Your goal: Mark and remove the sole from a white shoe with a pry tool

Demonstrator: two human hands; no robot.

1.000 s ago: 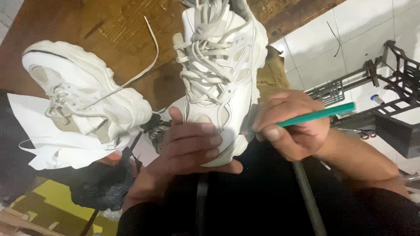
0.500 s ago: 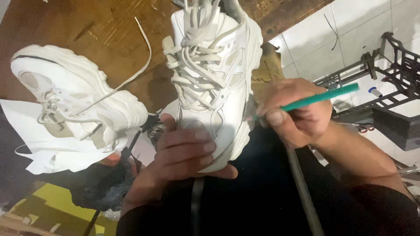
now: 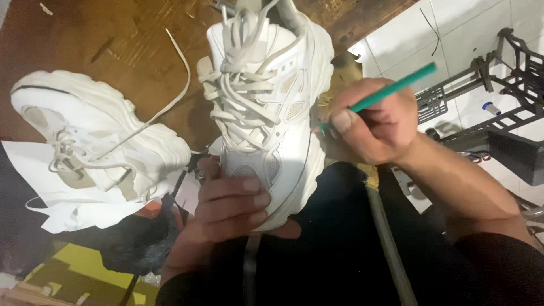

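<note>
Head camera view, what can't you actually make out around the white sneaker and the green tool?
- Green tool: its working tip, hidden between the right hand and the white sneaker.
- Sneaker's toe: covered by the left hand.
- Sneaker's collar: cut off by the top edge.
- Second sneaker: far side hidden by its own body.

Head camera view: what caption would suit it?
Left hand grips a white sneaker; right hand holds a green stick beside it.
</note>
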